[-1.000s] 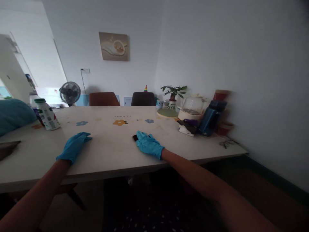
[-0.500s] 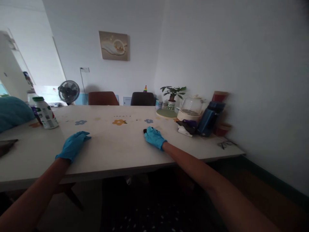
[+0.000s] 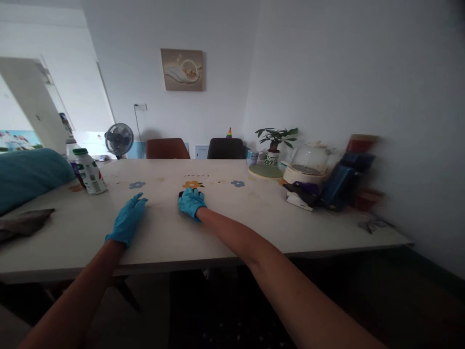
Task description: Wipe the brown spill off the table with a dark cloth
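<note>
Both my hands wear blue gloves over the white table, which is printed with flowers. My right hand is closed over a small black pad pressed to the tabletop, just in front of the orange flower. Only the pad's dark edges show past the fingers, so its exact kind is hidden. To the left, my left hand rests on or just over the table with its fingers stretched out, holding nothing. A brown-grey cloth lies at the left, and a green-capped bottle stands behind it.
At the right are a glass kettle, a green round mat, a potted plant, dark blue boxes and eyeglasses. Two chairs and a fan stand beyond the table.
My right hand has slid left across the tabletop with the black pad, closer to my left hand. The view has turned slightly left; my left hand stays stretched out.
</note>
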Motion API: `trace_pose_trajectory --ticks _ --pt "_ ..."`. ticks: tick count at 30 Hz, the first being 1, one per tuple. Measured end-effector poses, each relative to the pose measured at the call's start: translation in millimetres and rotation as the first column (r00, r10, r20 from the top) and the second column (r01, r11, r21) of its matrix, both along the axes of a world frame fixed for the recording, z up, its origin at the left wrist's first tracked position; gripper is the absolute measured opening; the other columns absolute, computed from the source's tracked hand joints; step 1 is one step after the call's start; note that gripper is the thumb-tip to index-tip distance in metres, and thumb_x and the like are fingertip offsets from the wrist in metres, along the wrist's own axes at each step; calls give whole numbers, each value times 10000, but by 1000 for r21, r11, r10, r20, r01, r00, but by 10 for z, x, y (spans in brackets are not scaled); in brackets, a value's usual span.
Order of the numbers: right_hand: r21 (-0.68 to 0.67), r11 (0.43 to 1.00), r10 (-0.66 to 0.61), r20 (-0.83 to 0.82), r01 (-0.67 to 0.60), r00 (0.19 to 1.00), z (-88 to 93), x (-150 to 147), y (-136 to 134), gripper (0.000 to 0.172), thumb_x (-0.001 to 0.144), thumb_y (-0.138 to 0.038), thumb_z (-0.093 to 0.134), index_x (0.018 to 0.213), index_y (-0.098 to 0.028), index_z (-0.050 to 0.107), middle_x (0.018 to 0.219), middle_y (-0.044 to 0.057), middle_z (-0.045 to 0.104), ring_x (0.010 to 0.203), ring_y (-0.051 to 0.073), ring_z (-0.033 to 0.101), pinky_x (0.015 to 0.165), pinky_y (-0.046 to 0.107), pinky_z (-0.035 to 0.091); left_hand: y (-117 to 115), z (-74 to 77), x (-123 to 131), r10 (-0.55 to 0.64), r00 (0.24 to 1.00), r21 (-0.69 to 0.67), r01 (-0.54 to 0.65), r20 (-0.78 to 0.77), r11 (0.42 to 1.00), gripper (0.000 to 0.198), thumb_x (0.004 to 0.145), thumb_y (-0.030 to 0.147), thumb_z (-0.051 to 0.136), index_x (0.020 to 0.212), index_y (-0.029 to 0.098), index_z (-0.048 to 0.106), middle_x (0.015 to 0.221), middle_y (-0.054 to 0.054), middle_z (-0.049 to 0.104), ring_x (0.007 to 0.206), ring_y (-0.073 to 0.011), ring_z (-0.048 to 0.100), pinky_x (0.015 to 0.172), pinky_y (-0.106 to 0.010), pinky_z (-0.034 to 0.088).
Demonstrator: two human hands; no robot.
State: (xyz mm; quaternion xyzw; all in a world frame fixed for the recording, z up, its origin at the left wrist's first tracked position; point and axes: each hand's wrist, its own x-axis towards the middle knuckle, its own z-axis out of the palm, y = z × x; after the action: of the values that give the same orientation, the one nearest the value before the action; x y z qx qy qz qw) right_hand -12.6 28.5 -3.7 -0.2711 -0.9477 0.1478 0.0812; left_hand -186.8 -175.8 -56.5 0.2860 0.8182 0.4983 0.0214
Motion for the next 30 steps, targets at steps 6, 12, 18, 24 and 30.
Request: trace_pose_trajectory --ticks 6,12,18,24,30 --pt "-20 991 129 -4 -129 992 58 -394 -502 480 1312 -335 525 1671 -75 707 1896 262 676 1698 397 641 1444 588 463 -2 49 8 56 998 4 -56 8 998 773 1177 493 611 1845 109 668 1995 -217 628 1908 -383 559 1639 -530 341" --pt "-27 988 150 -10 -150 989 78 -321 -428 471 1347 -390 457 1635 -116 710 1855 234 729 1671 344 667 1428 511 471 14 48 -33 54 998 3 -54 14 999 708 1174 479 645 1789 138 725 1986 -225 637 1898 -384 576 1635 -573 365" --pt "-24 999 34 9 -33 999 114 46 51 474 1270 -306 591 1695 -122 696 1861 259 718 1673 353 687 1401 490 493 -37 63 -46 17 1000 -11 -17 3 1000 610 1152 454 609 1640 157 822 1951 -203 682 1901 -351 575 1611 -493 406" --pt "-22 984 -176 6 176 984 115 622 687 520 1331 -265 503 1775 -75 698 1859 324 714 1701 371 697 1379 481 490 -23 45 -54 29 999 -2 -29 -22 1000 632 1131 470 577 1611 133 813 1920 -233 705 1873 -384 610 1609 -527 412" --pt "-5 951 -310 -11 310 951 114 1213 1139 587 1347 -259 441 1817 -24 704 1876 402 671 1717 398 687 1342 516 485 -22 36 -67 26 997 -24 -28 -66 999 636 1087 506 605 1567 151 822 1862 -236 755 1843 -411 639 1612 -576 404"
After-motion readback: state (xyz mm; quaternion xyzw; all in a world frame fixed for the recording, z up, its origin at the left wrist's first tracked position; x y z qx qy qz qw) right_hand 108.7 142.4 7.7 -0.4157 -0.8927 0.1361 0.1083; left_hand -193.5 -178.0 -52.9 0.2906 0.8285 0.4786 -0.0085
